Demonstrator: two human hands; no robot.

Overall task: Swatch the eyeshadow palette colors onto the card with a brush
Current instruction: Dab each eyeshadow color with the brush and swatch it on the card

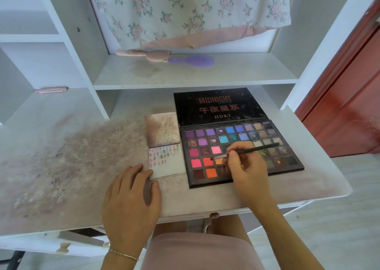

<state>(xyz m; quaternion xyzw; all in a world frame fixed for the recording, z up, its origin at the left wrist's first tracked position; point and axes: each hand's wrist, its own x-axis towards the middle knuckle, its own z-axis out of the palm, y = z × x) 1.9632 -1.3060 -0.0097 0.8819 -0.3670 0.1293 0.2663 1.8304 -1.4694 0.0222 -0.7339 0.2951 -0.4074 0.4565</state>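
Brush tip over the red-orange pans, card steadied beside the palette.

The left hand (pixel 131 195) lies flat with relaxed fingers on the dusty counter (pixel 61 167), fingertips touching the near corner of the card (pixel 167 163), which bears rows of small swatches. The right hand (pixel 244 167) pinches the brush (pixel 246 151), bristles low over the palette (pixel 242 150) just right of the card. Its black lid (pixel 218 105) lies open behind. On the shelf (pixel 195 74) beyond lie two combs (pixel 164 57).

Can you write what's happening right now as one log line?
step: loading brush | right hand: holds brush, tip at orange pan of eyeshadow palette | left hand: flat, touching swatch card
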